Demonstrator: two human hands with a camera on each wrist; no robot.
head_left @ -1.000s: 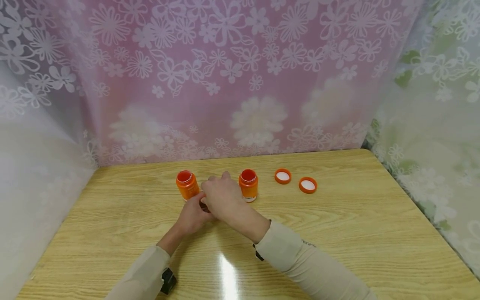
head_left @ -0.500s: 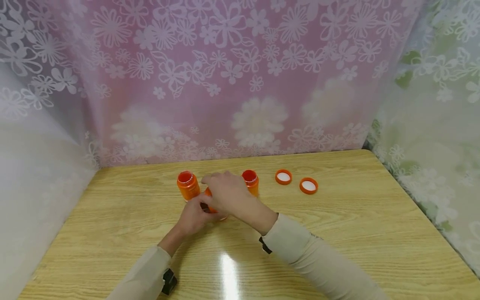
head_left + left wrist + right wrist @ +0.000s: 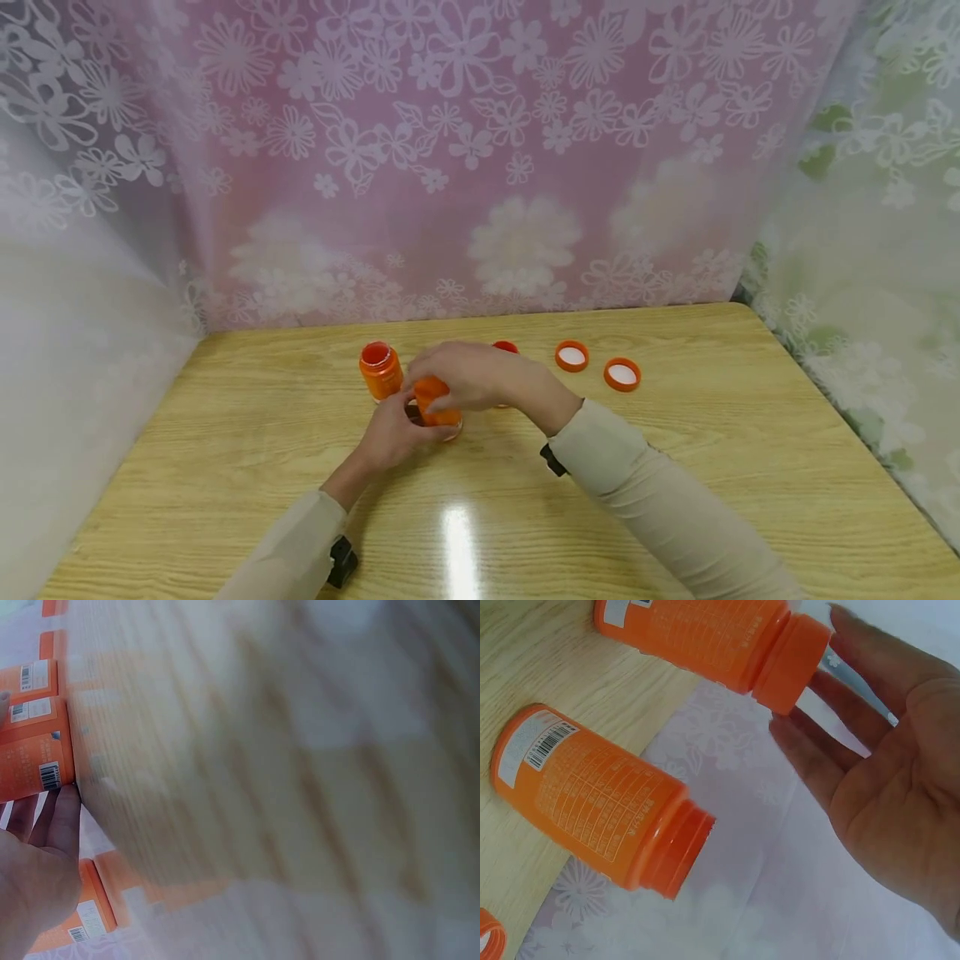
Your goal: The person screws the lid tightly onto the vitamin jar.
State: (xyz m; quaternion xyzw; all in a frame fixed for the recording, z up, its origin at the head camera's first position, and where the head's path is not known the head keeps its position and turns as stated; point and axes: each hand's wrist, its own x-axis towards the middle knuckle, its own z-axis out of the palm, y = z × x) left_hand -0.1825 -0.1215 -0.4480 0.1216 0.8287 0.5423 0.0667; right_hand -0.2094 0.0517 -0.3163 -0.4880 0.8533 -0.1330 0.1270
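Observation:
Between my hands stands an orange bottle [image 3: 429, 395] with its orange cap [image 3: 795, 664] on. My left hand [image 3: 392, 433] grips this bottle low down, with fingers and thumb round its sides; the left wrist view has the hand [image 3: 37, 877] at the edge. My right hand [image 3: 472, 375] reaches over the top, its thumb and fingers spread round the cap in the right wrist view. Left of it stands an uncapped orange bottle [image 3: 381, 372]. A second uncapped bottle [image 3: 592, 799] stands to the right, mostly behind my right hand in the head view.
Two orange caps, a left one [image 3: 572, 357] and a right one [image 3: 622, 375], lie with white insides up at the back right of the wooden table [image 3: 675, 467]. A pink flowered curtain [image 3: 480, 167] hangs behind the table's far edge.
My right hand has turned and shifted right, exposing the middle bottle and covering more of the right-hand bottle. My left hand keeps its grip, almost in place.

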